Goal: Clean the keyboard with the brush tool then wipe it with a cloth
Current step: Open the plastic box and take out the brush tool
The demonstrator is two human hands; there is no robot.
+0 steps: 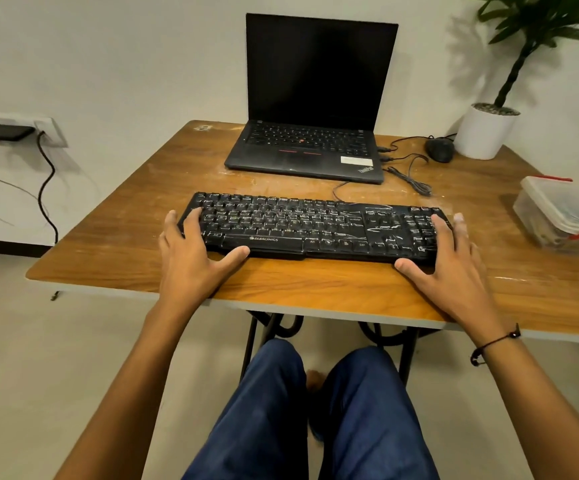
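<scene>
Now, left hand [191, 251], right hand [451, 258] gripping dusty keyboard [312, 226] ends

L hand [191, 251] + R hand [451, 258] grip dusty keyboard [310, 227] ends | table [316, 289] | laptop [310, 98] behind
</scene>
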